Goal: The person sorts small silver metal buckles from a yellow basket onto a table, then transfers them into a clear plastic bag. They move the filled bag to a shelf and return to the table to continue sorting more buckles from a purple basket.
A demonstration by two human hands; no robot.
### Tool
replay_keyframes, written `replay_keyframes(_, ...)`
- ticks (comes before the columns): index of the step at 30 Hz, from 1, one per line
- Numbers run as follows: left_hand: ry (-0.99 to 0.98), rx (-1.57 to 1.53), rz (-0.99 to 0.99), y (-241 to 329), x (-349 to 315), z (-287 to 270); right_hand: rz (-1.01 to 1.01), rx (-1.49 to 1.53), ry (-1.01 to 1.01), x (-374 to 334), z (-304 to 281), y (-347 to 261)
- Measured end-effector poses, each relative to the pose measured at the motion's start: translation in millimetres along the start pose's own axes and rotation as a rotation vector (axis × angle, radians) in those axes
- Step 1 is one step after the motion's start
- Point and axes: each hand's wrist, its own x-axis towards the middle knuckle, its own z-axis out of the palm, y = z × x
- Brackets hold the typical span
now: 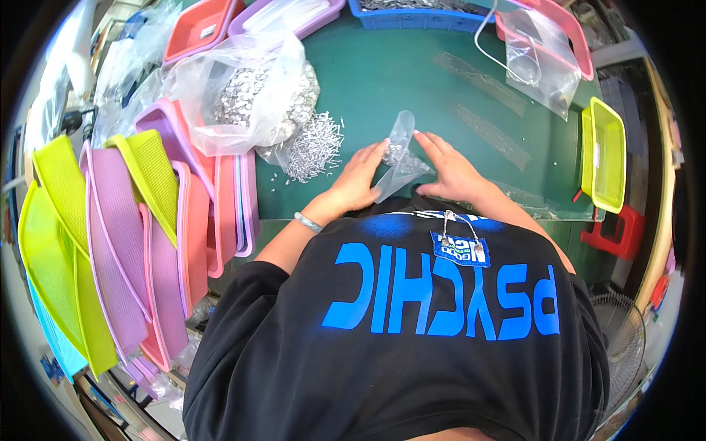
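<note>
A small clear plastic bag (401,156) with a few shiny metal pieces inside is between my hands on the green tabletop. My left hand (358,178), a bangle at its wrist, closes on the bag's left side, its thumb by the lower corner. On the right, my right hand (457,173) has its fingers stretched out and thumb apart, the fingertips beside the bag's edge. Left of my left hand lies a heap of small silvery screw-like pieces (315,147). Behind that heap, a large clear bag (243,95) holds many grey-white small parts.
Stacked yellow-green, purple and pink plastic baskets (125,220) crowd the left side. Along the far edge stand a blue tray (419,20) of metal parts and a pink tray (581,44). A yellow-green basket (607,154) sits at the right edge, above a red stool (618,231).
</note>
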Motion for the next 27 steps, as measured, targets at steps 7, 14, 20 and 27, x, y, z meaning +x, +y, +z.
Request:
replay_keyframes(7, 0.046, 0.061, -0.005, 0.8, -3.9, 1.1, 0.071, 0.326, -0.004, 34.0, 32.7, 11.5)
replay_keyframes(14, 0.269, -0.672, -0.222, 5.9, 6.0, -28.5, 0.068, 0.908, -0.097, 63.6, -17.1, -10.9)
replay_keyframes(20, 0.308, -1.017, -0.220, -2.0, 16.2, -48.9, 0.240, 1.205, -0.114, 77.1, -49.0, -20.3)
replay_keyframes(27, 0.352, -1.247, -0.136, 26.7, 23.8, -69.1, 0.214, 1.166, -0.053, 77.1, -74.4, -23.7)
